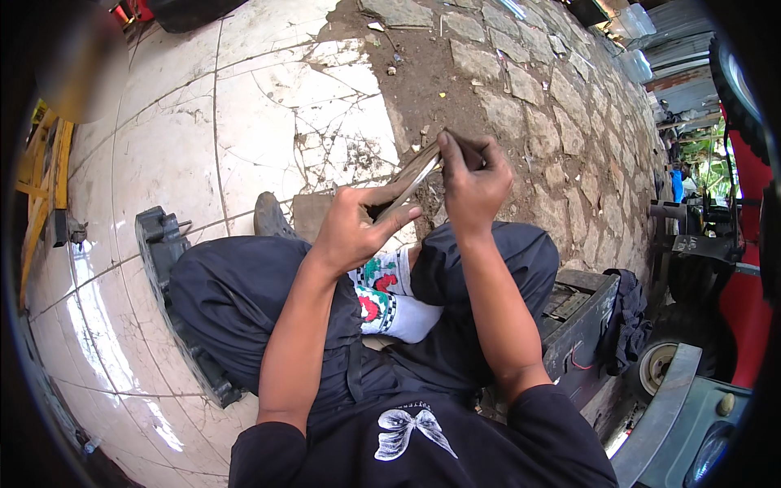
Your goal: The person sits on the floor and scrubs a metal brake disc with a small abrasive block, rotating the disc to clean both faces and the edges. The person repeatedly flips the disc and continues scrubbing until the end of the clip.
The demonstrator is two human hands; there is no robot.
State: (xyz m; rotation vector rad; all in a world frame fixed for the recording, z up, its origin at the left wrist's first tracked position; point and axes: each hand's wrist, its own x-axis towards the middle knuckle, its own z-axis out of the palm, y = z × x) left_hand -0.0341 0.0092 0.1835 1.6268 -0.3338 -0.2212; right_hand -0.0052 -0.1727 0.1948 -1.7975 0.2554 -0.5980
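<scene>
My left hand (354,224) is closed round the lower end of a thin, flat piece with a pale shiny edge and a brownish face (417,180). Its far end is pinched between the thumb and fingers of my right hand (478,179). The piece slants up to the right in front of my knees, above the floor; I cannot make out its exact kind. Beneath it are my crossed legs in dark trousers and patterned white socks (407,315). Beside and partly under my left leg lies a dark metal machine part (154,236).
White tiles (171,163), cracked in places, cover the left; dirt and stone paving (561,122) lie to the right. By my right knee stands a dark box (579,342) with a dark cloth (626,321) over its end. A yellow frame (58,179) and a red vehicle (748,220) flank me.
</scene>
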